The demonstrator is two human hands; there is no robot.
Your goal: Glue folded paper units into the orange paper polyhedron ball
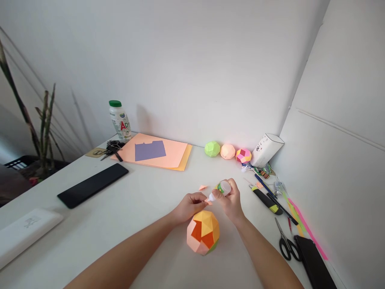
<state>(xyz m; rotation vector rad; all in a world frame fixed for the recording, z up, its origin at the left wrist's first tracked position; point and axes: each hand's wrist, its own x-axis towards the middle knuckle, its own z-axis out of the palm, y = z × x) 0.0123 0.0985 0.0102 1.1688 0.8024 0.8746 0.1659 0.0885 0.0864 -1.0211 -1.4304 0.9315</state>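
Observation:
My right hand [232, 202] is closed round a small white glue bottle [224, 187], tilted with its nozzle down to the left. The nozzle meets a small peach paper piece [208, 202] pinched in the fingertips of my left hand [189, 206]. Just below my hands sits a faceted paper ball [207, 224] in yellow, peach and green, with orange openings in its side. Another small peach paper piece [203, 187] lies on the table just beyond my left fingers.
At the back stand several small paper balls [227, 151] and a white box [267, 149]. A cutter [265, 199], scissors [288, 243] and a black phone [314, 261] lie at right. Paper sheets [174, 150], a bottle [120, 120] and a black slab [94, 184] are left.

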